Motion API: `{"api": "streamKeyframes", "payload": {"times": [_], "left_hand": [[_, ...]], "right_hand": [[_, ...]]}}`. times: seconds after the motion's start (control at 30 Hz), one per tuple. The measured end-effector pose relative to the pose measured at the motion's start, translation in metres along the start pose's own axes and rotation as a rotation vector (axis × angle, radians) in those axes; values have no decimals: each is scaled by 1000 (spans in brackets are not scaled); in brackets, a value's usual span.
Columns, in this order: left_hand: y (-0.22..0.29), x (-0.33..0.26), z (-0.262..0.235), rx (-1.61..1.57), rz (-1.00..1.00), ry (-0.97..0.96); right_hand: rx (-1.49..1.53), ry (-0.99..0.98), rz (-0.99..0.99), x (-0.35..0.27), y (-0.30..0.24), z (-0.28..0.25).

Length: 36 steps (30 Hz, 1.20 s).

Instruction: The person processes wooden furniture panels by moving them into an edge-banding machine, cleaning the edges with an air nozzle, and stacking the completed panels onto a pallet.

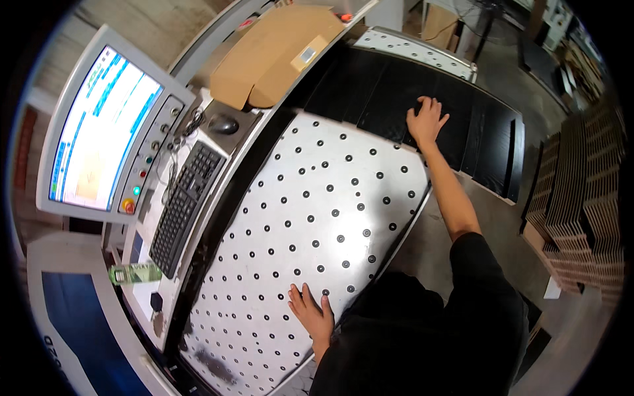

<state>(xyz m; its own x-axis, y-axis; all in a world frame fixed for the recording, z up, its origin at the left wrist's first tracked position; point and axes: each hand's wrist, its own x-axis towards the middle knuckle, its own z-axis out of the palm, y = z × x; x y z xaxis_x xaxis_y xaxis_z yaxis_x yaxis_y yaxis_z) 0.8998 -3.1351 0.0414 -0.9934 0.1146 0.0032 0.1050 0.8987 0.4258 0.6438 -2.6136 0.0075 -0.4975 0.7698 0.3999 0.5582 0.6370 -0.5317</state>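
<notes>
My left hand (312, 317) rests near the front edge of a pale metal work table (316, 218) dotted with black round ports. Its fingers are spread and it grips nothing. Farther off and to the right, my right hand (426, 123) lies over a row of black panels (389, 92), its fingers apart and slightly bent. The panels lie side by side across the table's far end, and some reach past its right side. A long dark slot (511, 162) runs along the rightmost panel.
At left stand a control monitor (105, 132) with buttons, a black keyboard (187, 204), a mouse (223, 124) and a green packet (135, 274). A cardboard piece (277, 53) lies beyond them. Tall stacks of boards (581, 198) rise from the floor at right.
</notes>
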Motion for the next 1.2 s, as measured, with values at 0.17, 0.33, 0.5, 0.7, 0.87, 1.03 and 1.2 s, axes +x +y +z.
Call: {"api": "streamKeyframes", "payload": {"times": [0.17, 0.33, 0.5, 0.7, 0.87, 1.03, 1.2], "left_hand": [[-11, -43, 0, 23, -144, 55], [-15, -115, 1, -39, -350, 281], [-38, -262, 72, 8, -899, 642], [-4, -466, 308, -1002, -1348, -324], [75, -485, 335, -759, -976, -111], [133, -511, 301, -722, -1175, 249], [203, -557, 279, -887, -1492, 435]], "right_hand": [[-69, 60, 60, 44, -19, 36], [-211, 77, 77, 71, 7, 59], [-329, 25, -31, 75, -6, 58], [-336, -132, -37, 46, -21, -19], [322, -2, -671, -50, -122, 11], [914, -505, -1209, -209, -182, 28], [1064, -991, -2116, -503, -155, -213]]}}
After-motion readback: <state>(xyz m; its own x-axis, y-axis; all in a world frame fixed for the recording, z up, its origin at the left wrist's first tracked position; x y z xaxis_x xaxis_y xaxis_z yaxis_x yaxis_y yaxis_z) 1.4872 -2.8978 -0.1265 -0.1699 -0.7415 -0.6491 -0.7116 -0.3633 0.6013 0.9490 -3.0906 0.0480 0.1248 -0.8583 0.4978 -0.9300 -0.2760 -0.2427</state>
